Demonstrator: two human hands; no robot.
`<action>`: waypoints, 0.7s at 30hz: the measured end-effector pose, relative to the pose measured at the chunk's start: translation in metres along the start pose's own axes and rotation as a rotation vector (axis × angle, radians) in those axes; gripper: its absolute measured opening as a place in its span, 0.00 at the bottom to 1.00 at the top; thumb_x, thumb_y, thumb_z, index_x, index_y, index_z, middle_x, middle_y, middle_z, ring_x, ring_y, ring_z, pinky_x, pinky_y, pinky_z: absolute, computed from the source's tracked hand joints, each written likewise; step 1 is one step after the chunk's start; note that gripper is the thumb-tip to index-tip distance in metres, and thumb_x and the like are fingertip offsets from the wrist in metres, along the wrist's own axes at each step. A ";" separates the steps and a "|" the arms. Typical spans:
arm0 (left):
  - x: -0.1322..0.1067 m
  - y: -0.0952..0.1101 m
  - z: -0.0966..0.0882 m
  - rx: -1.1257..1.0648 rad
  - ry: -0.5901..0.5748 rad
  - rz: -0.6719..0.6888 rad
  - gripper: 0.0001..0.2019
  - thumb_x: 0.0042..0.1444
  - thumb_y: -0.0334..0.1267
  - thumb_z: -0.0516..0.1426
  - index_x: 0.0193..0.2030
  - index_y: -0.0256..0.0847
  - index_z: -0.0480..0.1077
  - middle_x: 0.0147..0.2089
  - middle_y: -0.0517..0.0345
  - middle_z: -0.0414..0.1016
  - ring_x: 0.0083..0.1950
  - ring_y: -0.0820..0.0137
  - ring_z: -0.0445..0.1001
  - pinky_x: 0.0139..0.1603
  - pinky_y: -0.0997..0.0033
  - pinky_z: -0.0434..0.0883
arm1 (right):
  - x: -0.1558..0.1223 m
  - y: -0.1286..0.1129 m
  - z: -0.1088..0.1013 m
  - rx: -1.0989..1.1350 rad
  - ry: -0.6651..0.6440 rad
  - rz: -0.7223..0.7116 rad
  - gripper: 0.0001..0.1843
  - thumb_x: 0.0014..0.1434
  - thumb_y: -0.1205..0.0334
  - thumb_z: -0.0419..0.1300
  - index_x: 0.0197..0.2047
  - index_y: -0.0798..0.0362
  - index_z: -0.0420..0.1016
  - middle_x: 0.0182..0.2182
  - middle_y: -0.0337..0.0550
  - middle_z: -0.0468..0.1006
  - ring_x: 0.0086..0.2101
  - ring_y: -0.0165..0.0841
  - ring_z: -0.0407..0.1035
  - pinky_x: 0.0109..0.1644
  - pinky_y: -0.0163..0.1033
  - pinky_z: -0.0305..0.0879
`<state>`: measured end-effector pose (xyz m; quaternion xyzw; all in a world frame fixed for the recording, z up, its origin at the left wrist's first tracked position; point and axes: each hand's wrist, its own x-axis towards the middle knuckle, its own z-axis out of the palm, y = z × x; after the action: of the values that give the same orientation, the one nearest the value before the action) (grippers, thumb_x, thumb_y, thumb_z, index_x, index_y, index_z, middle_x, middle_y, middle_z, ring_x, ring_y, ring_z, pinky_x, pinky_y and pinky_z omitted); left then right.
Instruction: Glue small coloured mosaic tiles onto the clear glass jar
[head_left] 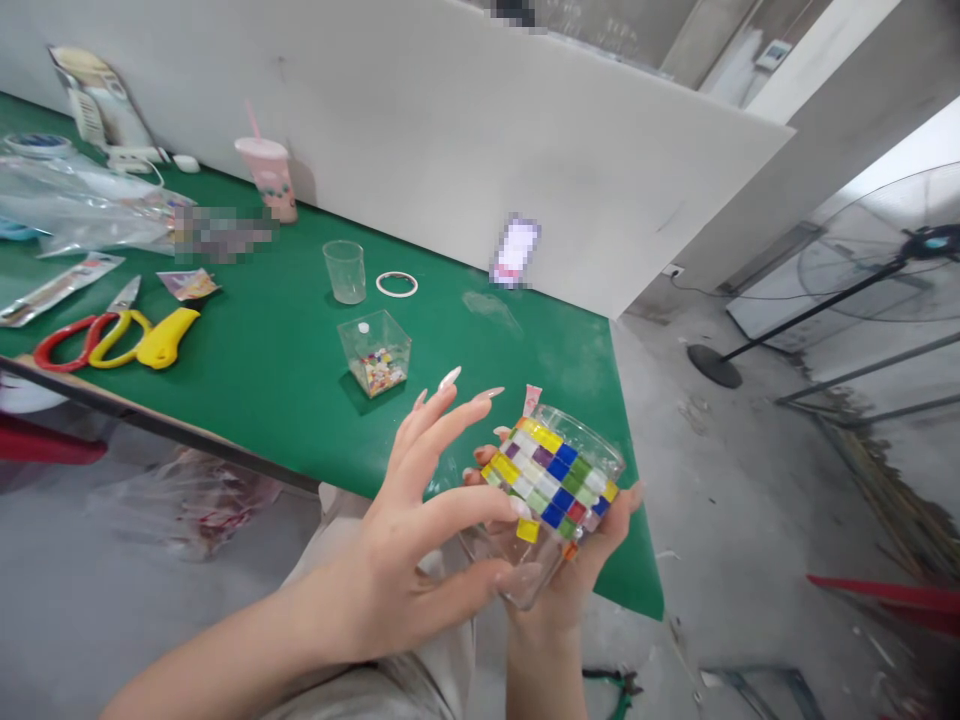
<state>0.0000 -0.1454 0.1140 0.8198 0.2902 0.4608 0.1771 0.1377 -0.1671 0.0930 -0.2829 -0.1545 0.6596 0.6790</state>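
Holding the clear glass (583,434) in your right hand (559,605), you have its fingers curled around it from below and behind, closed on both sides. The glass is tilted, with its mouth pointing away from you and a little to the right, near the right end of the green worktop (270,400). Coloured square tiles (556,487) cover its upper part in rows, and its lower part is bare. Your left hand (405,530) is spread quite open: the thumb is at the bare glass, the index fingertip is at the lower edge of the rows, and the other fingers stand up in the air. One yellow tile (527,530) sits just under this index fingertip; whether it is already stuck, I cannot tell.

Beyond your left hand, a clear box (379,333) contains small coloured pieces (385,370). Behind it stands a clear cup (346,272), and a white ring (397,295) lies just beside this cup. Farther to the left are scissors (94,335) with red and yellow handles.
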 end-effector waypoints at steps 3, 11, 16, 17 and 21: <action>0.001 0.001 -0.002 -0.015 0.010 -0.010 0.14 0.54 0.31 0.58 0.46 0.46 0.64 0.71 0.51 0.50 0.73 0.51 0.45 0.67 0.35 0.49 | 0.000 0.001 0.001 -0.005 0.017 -0.008 0.38 0.50 0.26 0.49 0.44 0.49 0.77 0.37 0.47 0.81 0.41 0.43 0.75 0.46 0.50 0.72; 0.014 0.002 -0.019 0.111 -0.078 0.008 0.09 0.53 0.34 0.62 0.41 0.46 0.68 0.66 0.56 0.58 0.72 0.54 0.45 0.69 0.41 0.51 | -0.001 0.003 -0.001 0.011 0.043 -0.021 0.36 0.52 0.28 0.50 0.46 0.48 0.77 0.36 0.46 0.81 0.40 0.42 0.75 0.47 0.50 0.71; 0.025 -0.001 -0.028 0.177 -0.127 0.087 0.08 0.53 0.38 0.63 0.40 0.47 0.71 0.66 0.59 0.59 0.72 0.55 0.45 0.70 0.46 0.53 | -0.001 0.000 0.002 0.026 0.012 0.044 0.37 0.50 0.27 0.51 0.42 0.50 0.78 0.33 0.46 0.81 0.41 0.43 0.75 0.47 0.51 0.71; 0.027 -0.001 -0.030 0.187 -0.139 0.110 0.08 0.53 0.38 0.63 0.40 0.47 0.71 0.66 0.59 0.59 0.72 0.55 0.46 0.69 0.47 0.54 | 0.000 0.000 0.004 0.024 0.005 0.034 0.36 0.49 0.27 0.52 0.41 0.49 0.79 0.32 0.46 0.81 0.42 0.43 0.75 0.47 0.51 0.71; 0.030 -0.001 -0.031 0.232 -0.148 0.189 0.08 0.54 0.39 0.62 0.40 0.48 0.71 0.65 0.61 0.61 0.71 0.56 0.48 0.68 0.47 0.56 | 0.001 0.000 0.003 -0.007 0.012 -0.033 0.32 0.51 0.30 0.53 0.41 0.48 0.78 0.33 0.44 0.81 0.40 0.42 0.75 0.44 0.50 0.73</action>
<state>-0.0148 -0.1242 0.1492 0.8902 0.2490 0.3770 0.0579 0.1357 -0.1652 0.0949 -0.2869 -0.1573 0.6461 0.6895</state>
